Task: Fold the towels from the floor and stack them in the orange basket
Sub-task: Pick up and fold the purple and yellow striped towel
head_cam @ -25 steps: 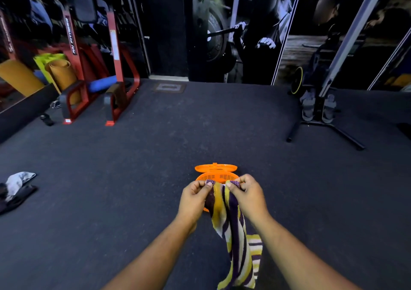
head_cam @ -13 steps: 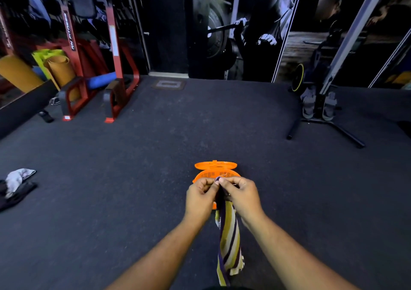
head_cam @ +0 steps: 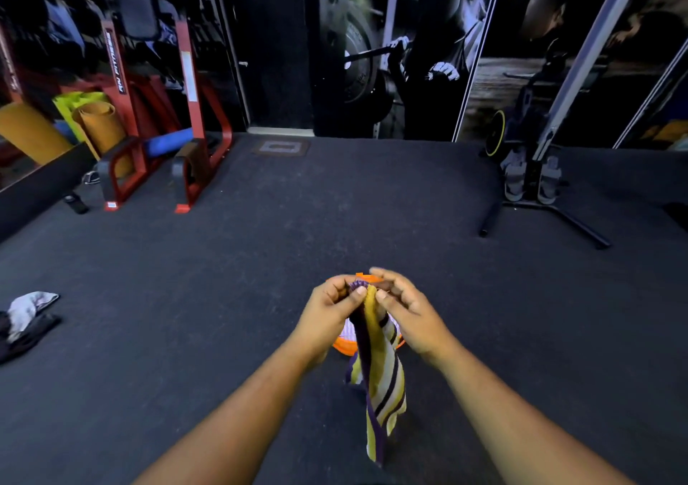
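The striped towel [head_cam: 379, 369] hangs in the air from both hands. The left hand [head_cam: 329, 315] pinches its top edge; the right hand [head_cam: 407, 311] touches it with loosely curled fingers. Just behind, the orange basket [head_cam: 344, 346] sits on the floor [head_cam: 260, 261]. More cloth [head_cam: 26, 321] lies far left.

Both hands [head_cam: 366, 313] raised together, fingers pinching.

Floor: dark speckled gym mat [head_cam: 260, 280] under me.
Far wall: I face a weightlifting mural [head_cam: 402, 56].
Left: red rack [head_cam: 190, 112], rolled mats [head_cam: 100, 127].
Right: black stand [head_cam: 536, 187].
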Motion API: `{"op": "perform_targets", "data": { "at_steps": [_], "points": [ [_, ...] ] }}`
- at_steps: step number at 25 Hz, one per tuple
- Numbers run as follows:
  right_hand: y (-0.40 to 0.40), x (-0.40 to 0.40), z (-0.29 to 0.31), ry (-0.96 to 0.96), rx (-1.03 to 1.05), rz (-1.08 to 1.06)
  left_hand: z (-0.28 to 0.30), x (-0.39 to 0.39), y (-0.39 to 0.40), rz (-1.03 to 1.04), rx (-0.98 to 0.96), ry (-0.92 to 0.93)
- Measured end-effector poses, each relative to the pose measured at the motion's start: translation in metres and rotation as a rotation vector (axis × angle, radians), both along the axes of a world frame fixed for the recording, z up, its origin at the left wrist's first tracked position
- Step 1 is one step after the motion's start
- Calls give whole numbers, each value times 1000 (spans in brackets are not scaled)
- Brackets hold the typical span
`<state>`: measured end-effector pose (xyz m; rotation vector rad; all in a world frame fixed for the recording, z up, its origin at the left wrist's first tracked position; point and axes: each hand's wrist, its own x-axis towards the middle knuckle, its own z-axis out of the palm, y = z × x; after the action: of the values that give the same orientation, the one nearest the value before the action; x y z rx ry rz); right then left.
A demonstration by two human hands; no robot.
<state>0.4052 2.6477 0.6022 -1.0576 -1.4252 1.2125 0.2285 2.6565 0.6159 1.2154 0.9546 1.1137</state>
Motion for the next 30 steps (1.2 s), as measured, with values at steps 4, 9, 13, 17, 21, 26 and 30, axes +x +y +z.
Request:
{"op": "perform_targets", "data": {
  "at_steps": [4, 9, 13, 17, 21, 26, 30],
  "points": [
    [12, 7, 10, -237, 58, 163, 31, -7, 20, -85, 96, 97],
    [17, 30, -5, -935, 139, 324, 56, -23, 48, 171, 181, 18],
    [7, 66, -8, -1396, -105, 265, 51, -70, 82, 367, 183, 133],
    [23, 77, 30, -1296, 189, -371, 30, -98, 97, 491, 177, 189],
    [40, 76, 79, -883, 317, -490, 38, -99, 111, 535, 69, -9],
    [60, 75, 96, -137, 10, -376, 70, -78, 93, 408, 273, 345],
    [59, 59, 104, 128, 3, -449, 98, -59, 75, -364, 382, 1437]
  ]
}}
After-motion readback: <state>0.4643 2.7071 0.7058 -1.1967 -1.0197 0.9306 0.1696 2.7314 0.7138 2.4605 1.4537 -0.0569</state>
